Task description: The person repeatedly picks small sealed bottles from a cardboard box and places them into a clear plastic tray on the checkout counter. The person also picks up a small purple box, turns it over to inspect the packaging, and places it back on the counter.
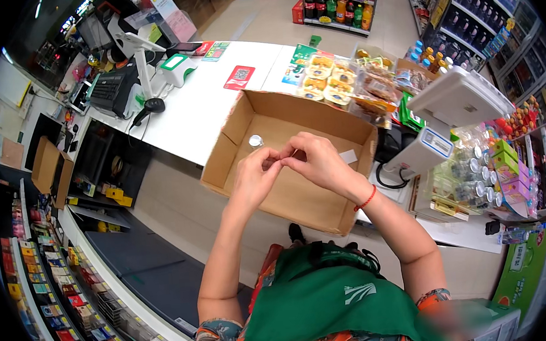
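My left hand (254,174) and my right hand (318,159) meet at the fingertips above an open, shallow cardboard box (299,192). Thumbs and index fingers are pinched together; whether something small is between them is hidden. Just beyond my left hand, a bottle with a silver-white cap (256,141) stands inside the box, its lower part covered by my fingers. A small white piece of paper or card (348,156) lies on the box floor, to the right of my right hand. The box overhangs the near edge of the white counter (188,134).
Packed food trays (323,77) and bagged snacks (374,88) sit behind the box. A weighing scale (416,154) rises at right, near several capped bottles (477,173). On the left are a barcode scanner (149,109), a green-and-white payment box (177,68) and a keyboard (108,89).
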Demonstrator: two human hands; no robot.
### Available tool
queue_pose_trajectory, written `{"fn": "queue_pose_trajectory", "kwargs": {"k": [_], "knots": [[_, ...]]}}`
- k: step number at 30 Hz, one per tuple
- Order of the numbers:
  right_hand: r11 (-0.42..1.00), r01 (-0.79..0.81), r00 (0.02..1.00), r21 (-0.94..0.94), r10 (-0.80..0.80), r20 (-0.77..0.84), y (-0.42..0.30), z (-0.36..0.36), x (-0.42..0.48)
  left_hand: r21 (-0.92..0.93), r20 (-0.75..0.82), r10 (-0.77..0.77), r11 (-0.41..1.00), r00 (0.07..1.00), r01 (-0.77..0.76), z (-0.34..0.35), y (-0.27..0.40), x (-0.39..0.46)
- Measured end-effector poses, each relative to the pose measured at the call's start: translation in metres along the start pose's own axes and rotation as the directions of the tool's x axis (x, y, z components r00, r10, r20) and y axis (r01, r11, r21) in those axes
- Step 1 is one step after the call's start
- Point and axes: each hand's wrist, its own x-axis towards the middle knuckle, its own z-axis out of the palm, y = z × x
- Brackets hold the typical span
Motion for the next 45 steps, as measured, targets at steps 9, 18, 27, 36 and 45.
{"fn": "queue_pose_trajectory", "kwargs": {"k": [9,18,27,36,45], "knots": [[0.976,-0.194,0.979,-0.099,0.199,0.044,0.052,0.072,0.067,0.223,0.005,0.092,0.971,0.996,-0.09,-0.038,-0.095,0.059],[0.93,-0.256,0.961,-0.265,0.275,0.036,0.093,0.11,0.087,0.323,0.088,0.031,0.944,0.996,-0.058,-0.036,-0.126,0.09],[0.938,-0.161,0.982,-0.308,0.183,0.046,0.101,0.108,0.085,0.26,0.083,0.13,0.954,0.988,-0.147,-0.028,-0.138,0.103],[0.935,-0.24,0.966,-0.262,0.257,0.03,0.037,0.025,0.041,-0.022,0.409,-0.1,0.993,0.907,0.119,-0.032,-0.049,0.088],[0.946,-0.314,0.948,-0.086,0.308,-0.074,-0.037,-0.062,-0.049,-0.303,0.676,0.227,0.953,0.701,-0.016,0.012,0.015,0.059]]}}
